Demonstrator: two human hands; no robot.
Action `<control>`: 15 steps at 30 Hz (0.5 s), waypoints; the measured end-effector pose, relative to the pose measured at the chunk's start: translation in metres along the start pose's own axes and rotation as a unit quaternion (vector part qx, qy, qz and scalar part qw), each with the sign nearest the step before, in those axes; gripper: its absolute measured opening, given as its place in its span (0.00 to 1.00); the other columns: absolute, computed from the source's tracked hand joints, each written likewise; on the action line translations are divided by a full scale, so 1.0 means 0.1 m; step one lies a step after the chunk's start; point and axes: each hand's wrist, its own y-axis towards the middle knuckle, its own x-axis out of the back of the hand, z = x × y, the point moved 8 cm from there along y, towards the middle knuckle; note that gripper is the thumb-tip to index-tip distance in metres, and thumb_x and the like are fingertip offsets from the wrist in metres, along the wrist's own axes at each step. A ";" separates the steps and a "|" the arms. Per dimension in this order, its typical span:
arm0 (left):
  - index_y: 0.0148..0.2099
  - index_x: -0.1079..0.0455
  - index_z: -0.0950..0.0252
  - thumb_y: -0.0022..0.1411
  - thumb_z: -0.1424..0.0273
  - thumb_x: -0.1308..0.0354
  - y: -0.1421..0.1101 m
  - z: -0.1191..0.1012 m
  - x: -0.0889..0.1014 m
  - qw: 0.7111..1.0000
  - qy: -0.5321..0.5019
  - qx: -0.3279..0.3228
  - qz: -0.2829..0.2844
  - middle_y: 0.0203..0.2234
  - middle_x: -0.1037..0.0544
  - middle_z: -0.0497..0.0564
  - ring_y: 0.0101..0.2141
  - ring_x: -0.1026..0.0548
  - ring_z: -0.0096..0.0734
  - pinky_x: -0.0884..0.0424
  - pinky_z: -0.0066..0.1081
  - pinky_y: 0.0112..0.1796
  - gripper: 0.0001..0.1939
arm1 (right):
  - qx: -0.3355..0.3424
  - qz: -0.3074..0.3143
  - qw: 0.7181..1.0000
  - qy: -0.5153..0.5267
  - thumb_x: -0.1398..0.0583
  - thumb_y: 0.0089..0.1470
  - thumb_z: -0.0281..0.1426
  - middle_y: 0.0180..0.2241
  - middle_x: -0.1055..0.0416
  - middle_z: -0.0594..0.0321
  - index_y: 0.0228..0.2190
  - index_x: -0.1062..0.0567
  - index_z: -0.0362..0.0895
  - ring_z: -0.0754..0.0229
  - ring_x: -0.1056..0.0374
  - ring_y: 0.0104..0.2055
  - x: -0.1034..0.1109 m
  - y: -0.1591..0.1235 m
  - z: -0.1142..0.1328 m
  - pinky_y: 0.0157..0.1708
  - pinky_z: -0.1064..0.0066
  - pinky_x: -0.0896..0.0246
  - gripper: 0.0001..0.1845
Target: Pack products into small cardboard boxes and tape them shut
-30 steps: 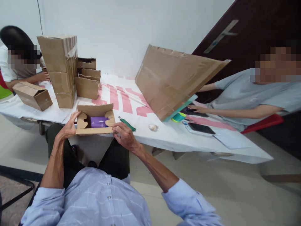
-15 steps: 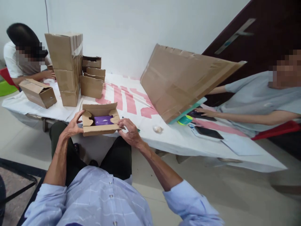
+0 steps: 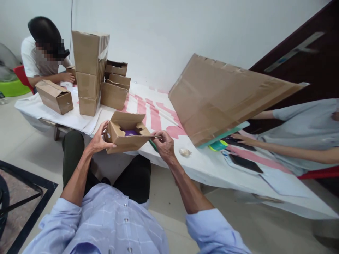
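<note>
An open cardboard box (image 3: 127,144) is held up at the near edge of the table, tilted, with its back flap standing up. Inside lies a purple item (image 3: 131,133), mostly hidden by the front wall, so its kind does not show. My left hand (image 3: 99,141) grips the box's left end, thumb on the front and fingers behind. With fingers closed, my right hand (image 3: 164,145) pinches a flap at the box's right end. A green, slim object (image 3: 153,145) lies on the table beside my right hand, largely covered by it.
Stacked cardboard boxes (image 3: 88,67) stand at the left, with open boxes (image 3: 113,95) beside them and another box (image 3: 54,97) nearer. A large cardboard sheet (image 3: 225,98) leans at the right. Green tape (image 3: 218,145) and a phone (image 3: 245,163) lie near one co-worker; another sits left.
The view has swung left. The box has tipped and turned, so less of the purple item shows. My right hand has shifted to a flap at the box's right end.
</note>
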 end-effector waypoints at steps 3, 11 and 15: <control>0.79 0.51 0.58 0.43 0.41 0.21 0.01 -0.11 -0.04 1.000 0.011 -0.016 0.002 0.75 0.42 0.69 0.74 0.42 0.67 0.37 0.58 0.68 0.70 | -0.010 -0.001 1.000 0.008 0.32 0.49 0.42 0.35 0.24 0.62 0.28 0.32 0.48 0.57 0.27 0.39 0.03 -0.01 -0.03 0.40 0.64 0.28 0.16; 0.72 0.40 0.63 0.42 0.43 0.20 0.02 -0.25 -0.10 0.998 0.031 -0.045 -0.025 0.67 0.32 0.66 0.67 0.32 0.62 0.33 0.53 0.65 0.62 | -0.016 -0.026 0.999 0.029 0.31 0.47 0.42 0.33 0.24 0.63 0.27 0.31 0.48 0.60 0.29 0.35 0.10 -0.02 -0.08 0.35 0.68 0.32 0.17; 0.73 0.39 0.61 0.42 0.51 0.18 0.01 -0.24 -0.12 0.997 0.059 -0.047 -0.024 0.67 0.32 0.64 0.66 0.32 0.61 0.34 0.52 0.66 0.61 | -0.012 -0.020 1.000 0.010 0.33 0.47 0.42 0.33 0.23 0.63 0.27 0.31 0.48 0.60 0.29 0.35 0.13 -0.03 -0.11 0.36 0.67 0.31 0.15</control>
